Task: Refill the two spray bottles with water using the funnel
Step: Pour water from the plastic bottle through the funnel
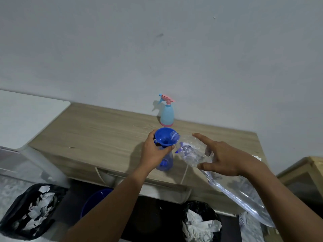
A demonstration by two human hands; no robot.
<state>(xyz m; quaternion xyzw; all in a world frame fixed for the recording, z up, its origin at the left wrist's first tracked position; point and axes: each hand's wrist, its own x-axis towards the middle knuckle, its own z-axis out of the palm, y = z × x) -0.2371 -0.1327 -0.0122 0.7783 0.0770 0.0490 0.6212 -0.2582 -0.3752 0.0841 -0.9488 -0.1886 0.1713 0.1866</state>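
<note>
A blue funnel (pixel 165 137) sits in the neck of a translucent blue spray bottle (pixel 166 163) standing near the front edge of the wooden table (pixel 104 130). My left hand (pixel 153 152) grips the bottle's neck just under the funnel. My right hand (pixel 222 158) holds a large clear plastic water bottle (pixel 195 151), tilted with its mouth (pixel 174 136) resting over the funnel's rim. A second spray bottle (pixel 167 115), light blue with a pink trigger head and pink base, stands upright at the back by the wall. A blue spray head (pixel 180 149) lies behind the clear bottle.
A white surface (pixel 26 116) adjoins the table on the left. Below the table are two black bags of torn paper (pixel 33 212) (pixel 201 222) and a blue bucket (pixel 94 199). A wooden crate (pixel 304 173) stands at the right.
</note>
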